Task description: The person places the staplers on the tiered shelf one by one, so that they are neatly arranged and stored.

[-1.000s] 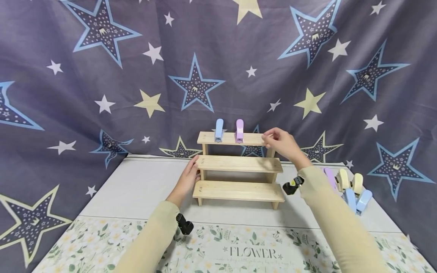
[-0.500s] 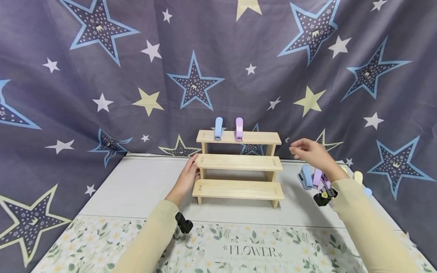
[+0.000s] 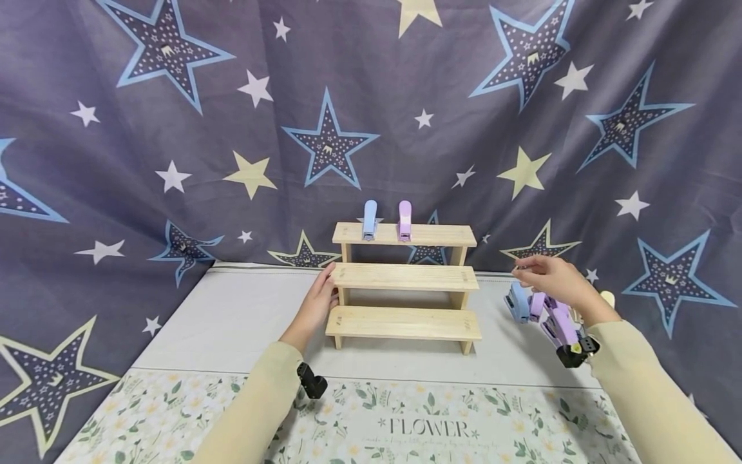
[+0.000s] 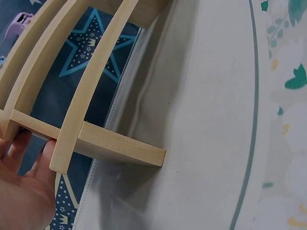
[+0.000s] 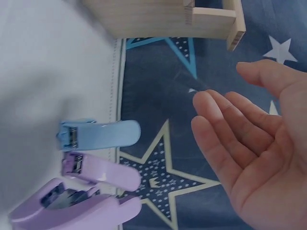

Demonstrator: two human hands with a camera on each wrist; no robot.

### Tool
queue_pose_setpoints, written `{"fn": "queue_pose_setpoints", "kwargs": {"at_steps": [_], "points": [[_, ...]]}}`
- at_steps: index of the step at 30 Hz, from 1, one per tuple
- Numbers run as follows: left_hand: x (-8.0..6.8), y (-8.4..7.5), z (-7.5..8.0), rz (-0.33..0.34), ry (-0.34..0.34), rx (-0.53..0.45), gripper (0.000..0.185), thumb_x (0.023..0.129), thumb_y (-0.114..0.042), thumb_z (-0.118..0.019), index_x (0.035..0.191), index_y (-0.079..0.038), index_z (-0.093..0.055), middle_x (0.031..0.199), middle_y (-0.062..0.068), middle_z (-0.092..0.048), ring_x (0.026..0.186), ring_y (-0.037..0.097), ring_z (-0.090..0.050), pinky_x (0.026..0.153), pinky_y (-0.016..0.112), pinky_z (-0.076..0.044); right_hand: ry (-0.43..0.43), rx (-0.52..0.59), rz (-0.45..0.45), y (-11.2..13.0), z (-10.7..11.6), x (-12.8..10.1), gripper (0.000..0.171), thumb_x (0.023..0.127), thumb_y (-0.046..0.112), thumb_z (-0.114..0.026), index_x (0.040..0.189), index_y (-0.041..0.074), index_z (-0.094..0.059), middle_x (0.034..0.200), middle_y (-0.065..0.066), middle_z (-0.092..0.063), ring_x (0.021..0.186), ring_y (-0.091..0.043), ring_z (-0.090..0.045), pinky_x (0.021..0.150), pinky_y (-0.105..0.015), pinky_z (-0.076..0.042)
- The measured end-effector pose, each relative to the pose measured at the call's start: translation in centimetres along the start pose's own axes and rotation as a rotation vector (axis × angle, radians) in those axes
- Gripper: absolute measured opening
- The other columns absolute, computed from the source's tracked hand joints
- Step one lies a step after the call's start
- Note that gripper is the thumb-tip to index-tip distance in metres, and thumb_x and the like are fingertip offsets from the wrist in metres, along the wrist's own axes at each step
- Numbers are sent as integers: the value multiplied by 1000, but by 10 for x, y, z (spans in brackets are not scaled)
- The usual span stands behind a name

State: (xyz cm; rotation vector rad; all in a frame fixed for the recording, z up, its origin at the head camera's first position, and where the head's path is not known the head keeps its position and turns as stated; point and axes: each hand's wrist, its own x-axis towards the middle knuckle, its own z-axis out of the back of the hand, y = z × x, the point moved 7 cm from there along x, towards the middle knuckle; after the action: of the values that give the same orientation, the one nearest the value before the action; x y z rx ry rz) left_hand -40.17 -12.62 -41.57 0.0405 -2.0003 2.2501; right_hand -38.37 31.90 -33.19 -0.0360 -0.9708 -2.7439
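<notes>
R hand [image 3: 553,281] loose nr blue stapler [image 3: 518,301] on tbl [image 3: 249,316]; L hand [image 3: 315,306] gripping rack [image 3: 404,322].

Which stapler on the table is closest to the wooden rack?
The blue stapler at the group's left end; the others there all sit farther right.

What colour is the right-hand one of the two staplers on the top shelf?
That stapler is light purple, seen best in the head view.

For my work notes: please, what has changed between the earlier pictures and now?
The right hand moved rightward from the top shelf towards the loose staplers, holding nothing. The left hand stays at the left side of the wooden rack; the blue stapler and purple stapler stay on top.
</notes>
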Motion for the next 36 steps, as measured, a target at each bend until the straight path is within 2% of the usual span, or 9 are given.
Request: {"fn": "queue_pose_setpoints", "kwargs": {"at_steps": [3,9,14,17,20,24,30,36], "points": [[1,0,-1,-7,2,-7,50,112,-22,-26,161,-15,-22,160,22,-26,141,44,-34,115,52,-34,15,31,-13,-9,-5,-5,55,102,34,-61,138,-7,-52,115,-22,-70,89,-19,-70,78,-36,-59],[1,1,-1,-8,-4,5,49,112,-23,-26,160,-15,-23,160,21,-27,141,42,-36,114,51,-36,-21,31,0,-28,-12,-10,51,101,28,-61,134,-11,-54,114,-24,-69,97,-27,-68,78,-28,-56],[2,1,-1,1,-4,7,49,112,-25,-26,160,-18,-24,160,20,-28,141,41,-37,114,50,-37,-75,-18,-14,-42,-17,-12,50,101,28,-62,131,-12,-56,114,-28,-68,99,-35,-69,81,-39,-58],[0,-3,-1,5,6,-6,49,112,-23,-26,161,-15,-23,160,22,-27,141,42,-35,114,51,-36,-97,-26,-32,-47,-21,-13,50,101,26,-62,131,-14,-55,115,-31,-66,103,-42,-66,85,-49,-57],[1,-2,-1,1,11,-18,50,112,-22,-26,161,-14,-22,160,23,-25,141,43,-34,114,52,-35,-107,-40,-41,-51,-27,-13,50,101,23,-62,131,-16,-53,116,-32,-65,106,-46,-64,87,-54,-55],[4,3,1,-3,3,-9,50,112,-23,-25,161,-15,-22,160,22,-26,141,42,-35,114,52,-36,-108,-58,-57,-58,-35,-11,53,101,21,-62,133,-19,-49,118,-34,-63,104,-48,-64,86,-55,-55],[2,3,1,8,-5,-3,49,112,-23,-26,160,-16,-24,159,21,-28,140,41,-37,114,51,-37,-136,-126,-112,-66,-42,-9,56,101,25,-60,137,-16,-47,125,-31,-61,112,-48,-60,97,-59,-47],[2,3,1,-4,-3,-7,49,112,-23,-26,160,-14,-23,159,23,-27,140,43,-36,114,51,-36,-154,-62,-171,-68,-49,-8,57,101,23,-60,139,-16,-44,130,-34,-57,116,-50,-57,93,-57,-52]]}}
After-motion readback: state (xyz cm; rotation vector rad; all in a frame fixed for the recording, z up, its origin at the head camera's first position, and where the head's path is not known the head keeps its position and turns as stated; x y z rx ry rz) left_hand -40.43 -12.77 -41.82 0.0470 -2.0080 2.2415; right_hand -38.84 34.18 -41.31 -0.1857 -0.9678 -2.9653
